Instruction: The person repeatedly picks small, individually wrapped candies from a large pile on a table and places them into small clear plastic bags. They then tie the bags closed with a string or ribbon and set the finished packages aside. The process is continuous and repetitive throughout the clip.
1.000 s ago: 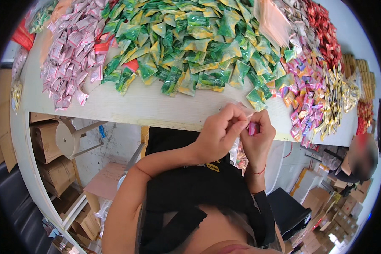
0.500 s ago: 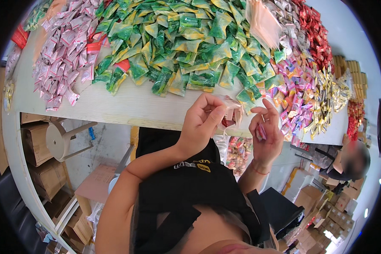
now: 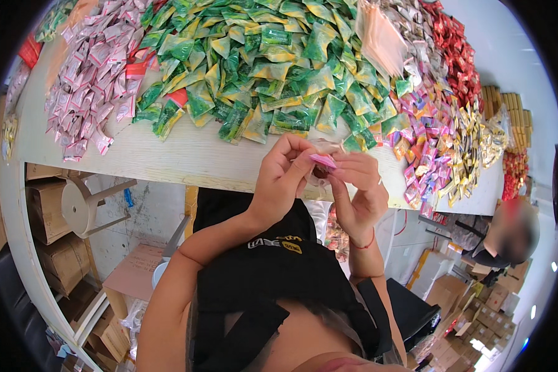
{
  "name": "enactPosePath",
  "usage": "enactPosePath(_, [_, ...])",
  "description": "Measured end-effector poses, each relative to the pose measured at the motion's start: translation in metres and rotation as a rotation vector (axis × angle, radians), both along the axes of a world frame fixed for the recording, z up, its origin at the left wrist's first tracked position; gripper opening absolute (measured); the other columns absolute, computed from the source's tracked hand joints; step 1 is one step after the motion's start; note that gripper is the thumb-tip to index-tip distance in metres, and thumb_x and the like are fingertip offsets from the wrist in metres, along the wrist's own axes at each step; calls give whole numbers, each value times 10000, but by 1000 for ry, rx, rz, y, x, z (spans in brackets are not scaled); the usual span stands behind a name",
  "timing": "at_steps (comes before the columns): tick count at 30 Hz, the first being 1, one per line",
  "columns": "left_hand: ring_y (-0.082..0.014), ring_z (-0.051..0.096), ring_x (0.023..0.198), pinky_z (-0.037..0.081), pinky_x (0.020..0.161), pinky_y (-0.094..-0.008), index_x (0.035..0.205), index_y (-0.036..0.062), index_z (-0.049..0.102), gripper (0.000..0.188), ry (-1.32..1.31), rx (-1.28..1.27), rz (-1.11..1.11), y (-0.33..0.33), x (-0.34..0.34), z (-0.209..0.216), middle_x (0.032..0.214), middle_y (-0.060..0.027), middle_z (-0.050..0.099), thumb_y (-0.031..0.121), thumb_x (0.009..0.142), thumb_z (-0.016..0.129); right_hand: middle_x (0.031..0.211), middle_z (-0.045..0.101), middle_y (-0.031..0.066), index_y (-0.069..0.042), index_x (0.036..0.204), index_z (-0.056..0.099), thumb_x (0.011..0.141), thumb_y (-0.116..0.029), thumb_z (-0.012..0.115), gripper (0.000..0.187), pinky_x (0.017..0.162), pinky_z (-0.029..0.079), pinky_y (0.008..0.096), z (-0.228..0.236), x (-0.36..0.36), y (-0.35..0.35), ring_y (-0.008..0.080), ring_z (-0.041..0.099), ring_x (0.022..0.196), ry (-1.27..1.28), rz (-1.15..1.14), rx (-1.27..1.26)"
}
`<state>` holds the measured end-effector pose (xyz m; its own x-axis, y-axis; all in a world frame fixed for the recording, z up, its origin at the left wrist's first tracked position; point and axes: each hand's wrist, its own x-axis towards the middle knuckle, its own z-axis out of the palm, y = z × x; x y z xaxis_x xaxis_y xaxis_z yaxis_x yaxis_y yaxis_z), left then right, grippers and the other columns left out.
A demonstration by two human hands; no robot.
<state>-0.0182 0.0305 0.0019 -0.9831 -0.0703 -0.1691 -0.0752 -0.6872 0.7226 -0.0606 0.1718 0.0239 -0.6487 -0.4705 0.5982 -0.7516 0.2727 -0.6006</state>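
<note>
Over the table's front edge, my left hand [image 3: 283, 177] is closed on a small clear plastic bag [image 3: 327, 147], its thumb and fingers pinching the rim. My right hand [image 3: 361, 192] meets it from the other side, thumb and fingers closed around a small pink wrapped packet [image 3: 322, 161] at the bag's mouth. Something dark reddish shows inside the bag, partly hidden by my fingers. Just beyond both hands lies a broad heap of green-and-yellow wrapped packets [image 3: 260, 68]. Pink-and-purple packets [image 3: 423, 139] are piled to the right of my right hand.
White-and-pink packets [image 3: 90, 87] cover the table's left; gold [image 3: 468, 155] and red packets [image 3: 457, 56] lie at the right. Flat clear bags [image 3: 378, 40] rest on the green heap. Below are a round stool [image 3: 84, 208] and cardboard boxes [image 3: 65, 257]. Another person [image 3: 496, 239] is at right.
My right hand has moved left to the bag, bringing the pink packet from its palm to the bag's mouth. My left hand stays on the bag.
</note>
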Motion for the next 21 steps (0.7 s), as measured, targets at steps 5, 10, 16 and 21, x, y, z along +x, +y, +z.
enactPosePath(5, [-9, 364, 472, 286, 403, -157, 933, 36, 483, 119, -22, 61, -27, 1, 0, 1, 705, 8, 495, 154, 939, 499, 918, 642, 82, -65, 997, 556, 657, 40, 739, 400, 744, 442, 331, -8, 3, 7, 220, 591, 796, -114, -49, -33])
enactPosePath(10, [-2, 381, 507, 299, 427, -158, 909, 31, 486, 112, -78, 129, -70, -2, 0, 2, 712, 11, 499, 137, 932, 513, 915, 639, 51, -70, 1006, 570, 647, 3, 748, 408, 613, 377, 295, -15, 1, 17, 172, 544, 674, 71, 16, 137])
enactPosePath(16, [-14, 478, 660, 388, 582, -160, 916, 12, 490, 82, 207, -387, 47, -2, 3, 8, 765, 1, 535, 86, 919, 524, 920, 610, 27, -48, 943, 618, 646, -73, 694, 308, 551, 364, 295, 14, -7, 17, 149, 516, 643, 287, 46, 450])
enactPosePath(21, [-41, 513, 729, 420, 674, -177, 923, 7, 487, 84, 231, -438, 23, -11, -3, 2, 822, -20, 557, 85, 919, 518, 999, 553, 30, -35, 978, 605, 681, -92, 651, 306, 580, 416, 304, 31, -3, 13, 176, 480, 678, 98, 244, 724])
